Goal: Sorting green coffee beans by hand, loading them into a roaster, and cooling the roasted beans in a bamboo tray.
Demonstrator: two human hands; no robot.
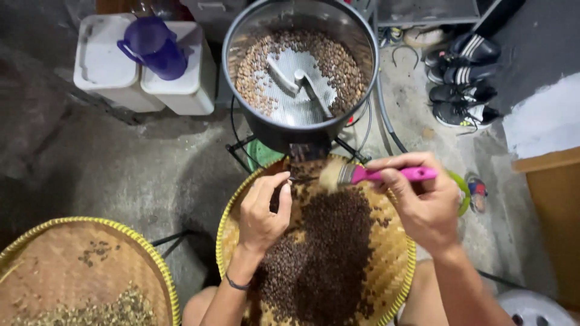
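Pink-handled brush (374,175) sits pinched in my right hand (426,208), fingers closed round the handle, bristles pointing left at the chute under the metal cooling drum (300,72). My left hand (261,212) hangs loosely curled, thumb and forefinger near the chute mouth; I can't tell if they grip anything. Dark roasted beans (323,253) pile on the woven tray (393,241) below. Second woven tray (72,265) at left, white bins (106,66) and purple jug (154,45) behind.
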